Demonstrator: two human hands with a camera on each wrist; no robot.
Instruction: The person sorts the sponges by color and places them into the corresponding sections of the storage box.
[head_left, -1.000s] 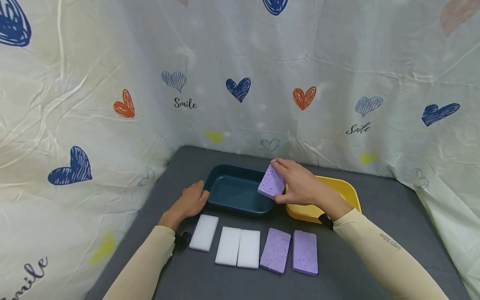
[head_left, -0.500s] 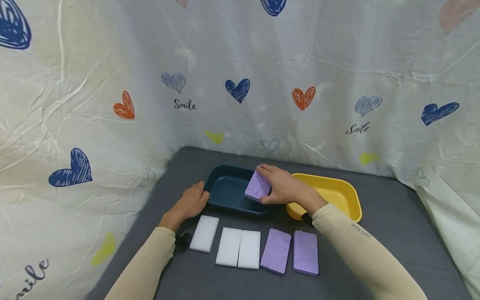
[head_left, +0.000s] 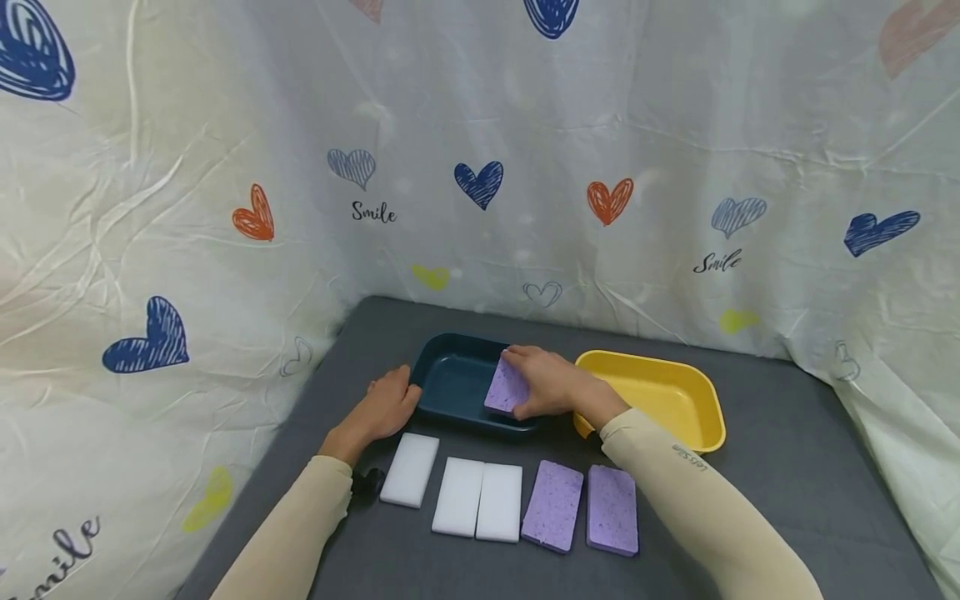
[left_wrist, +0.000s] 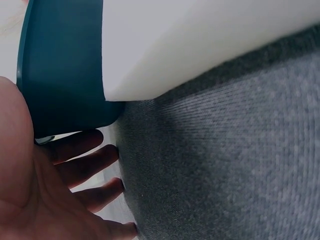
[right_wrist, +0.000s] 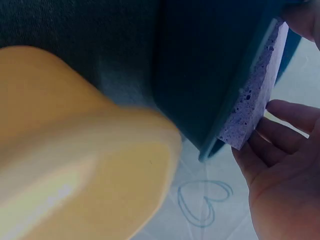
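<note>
My right hand (head_left: 546,382) grips a purple sponge (head_left: 506,387) by its edges, fingers on the far end and thumb on the near end. The sponge is tilted at the right part of a dark teal tray (head_left: 467,423), partly inside its rim; in the right wrist view the sponge (right_wrist: 255,95) shows just past the tray wall (right_wrist: 210,75). My left hand (head_left: 386,404) holds the tray at its left end. The left wrist view shows that hand's fingers (left_wrist: 90,165) spread below the tray corner (left_wrist: 70,85); its thumb tip is hidden.
A yellow tray (head_left: 667,360) stands to the right, partly under my right forearm. In front lie three white sponges (head_left: 409,469), (head_left: 457,497), (head_left: 499,502) and two more purple sponges (head_left: 552,506), (head_left: 612,510). A printed curtain (head_left: 480,100) hangs behind the grey table (head_left: 795,467).
My right hand has carried the purple sponge leftward from near the yellow tray and lowered it into the dark teal tray's right part. The left hand stays at the tray's left end.
</note>
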